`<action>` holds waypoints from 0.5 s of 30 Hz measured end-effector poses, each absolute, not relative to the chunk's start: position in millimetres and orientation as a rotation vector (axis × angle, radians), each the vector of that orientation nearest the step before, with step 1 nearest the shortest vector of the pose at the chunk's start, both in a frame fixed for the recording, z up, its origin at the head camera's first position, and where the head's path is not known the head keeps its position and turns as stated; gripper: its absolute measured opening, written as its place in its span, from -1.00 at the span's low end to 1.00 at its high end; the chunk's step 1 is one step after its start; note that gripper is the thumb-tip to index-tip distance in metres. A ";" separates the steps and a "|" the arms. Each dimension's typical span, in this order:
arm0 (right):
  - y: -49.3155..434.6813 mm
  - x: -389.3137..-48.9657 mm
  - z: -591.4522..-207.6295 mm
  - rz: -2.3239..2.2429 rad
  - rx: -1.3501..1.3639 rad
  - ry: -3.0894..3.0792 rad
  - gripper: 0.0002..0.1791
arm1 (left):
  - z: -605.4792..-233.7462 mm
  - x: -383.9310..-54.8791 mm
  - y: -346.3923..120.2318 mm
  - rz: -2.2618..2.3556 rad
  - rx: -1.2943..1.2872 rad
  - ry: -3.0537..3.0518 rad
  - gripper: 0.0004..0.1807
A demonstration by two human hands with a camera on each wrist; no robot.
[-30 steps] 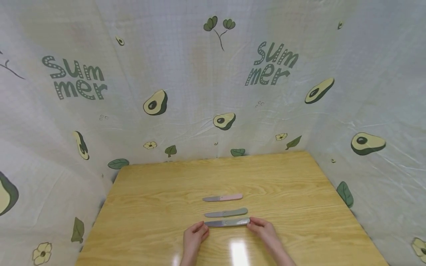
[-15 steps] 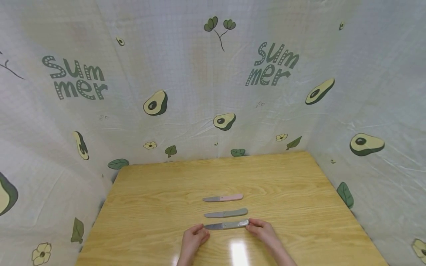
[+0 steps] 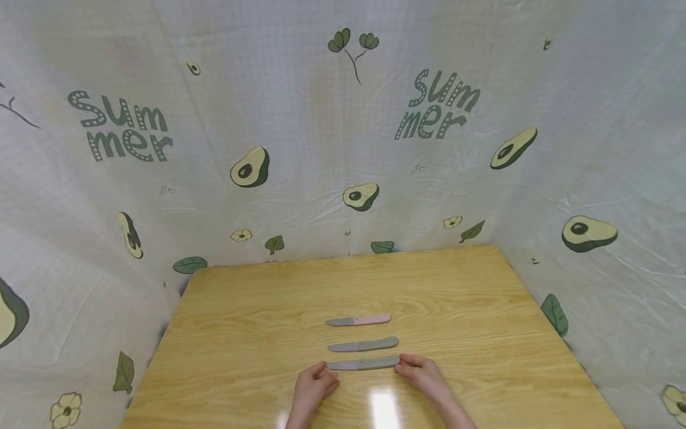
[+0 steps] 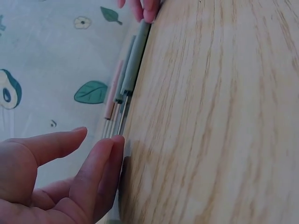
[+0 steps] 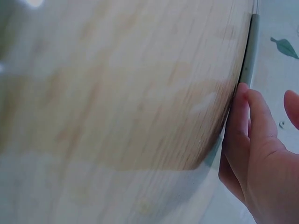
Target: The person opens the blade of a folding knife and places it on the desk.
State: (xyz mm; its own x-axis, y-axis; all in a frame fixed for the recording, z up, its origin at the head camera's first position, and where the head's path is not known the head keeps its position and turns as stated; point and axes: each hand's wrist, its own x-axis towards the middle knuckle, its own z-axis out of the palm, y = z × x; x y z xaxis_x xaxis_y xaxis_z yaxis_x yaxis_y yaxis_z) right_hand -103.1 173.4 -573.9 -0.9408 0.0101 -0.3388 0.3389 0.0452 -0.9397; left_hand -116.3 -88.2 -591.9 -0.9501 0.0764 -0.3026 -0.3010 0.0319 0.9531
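Three knives lie one behind another on the wooden table, blades to the left. The nearest knife [image 3: 377,362] has a grey-green handle, as does the middle knife [image 3: 378,344]; the farthest knife [image 3: 372,320] has a pink one. At the nearest knife's blade tip is my left hand [image 3: 312,390], its fingertips [image 4: 117,140] touching or almost touching the blade, thumb apart. My right hand [image 3: 426,378] touches the handle's end with its fingertips [image 5: 243,88]; its thumb also stands away from the handle in the right wrist view.
The wooden table [image 3: 257,310] extends around the knives on all sides. A pale cloth [image 3: 300,131] printed with avocados, leaves and lettering hangs behind the table and along both sides.
The nearest knife has come slightly toward me and now lies flat beside the middle one, its blade looking lighter. Both hands shifted a little with it, and their grip has loosened.
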 end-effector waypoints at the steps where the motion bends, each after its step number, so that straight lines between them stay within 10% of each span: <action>1: 173.6 -103.3 -573.9 -1.984 0.359 2.082 -0.41 | -591.6 -116.7 -88.5 1.997 -0.238 2.047 -0.34; 15: 184.5 -107.3 -564.5 -1.974 0.488 2.199 -0.48 | -570.6 -120.4 -94.7 1.848 -0.259 2.436 -0.46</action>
State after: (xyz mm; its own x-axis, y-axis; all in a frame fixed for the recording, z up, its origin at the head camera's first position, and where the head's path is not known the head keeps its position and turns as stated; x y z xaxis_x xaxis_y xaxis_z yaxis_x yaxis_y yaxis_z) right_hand -107.3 184.5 -564.5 -0.9365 0.1415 -0.3209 0.3343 0.0833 -0.9388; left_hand -120.4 -94.7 -570.6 -0.9831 -0.0895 -0.1598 -0.1780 0.2615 0.9487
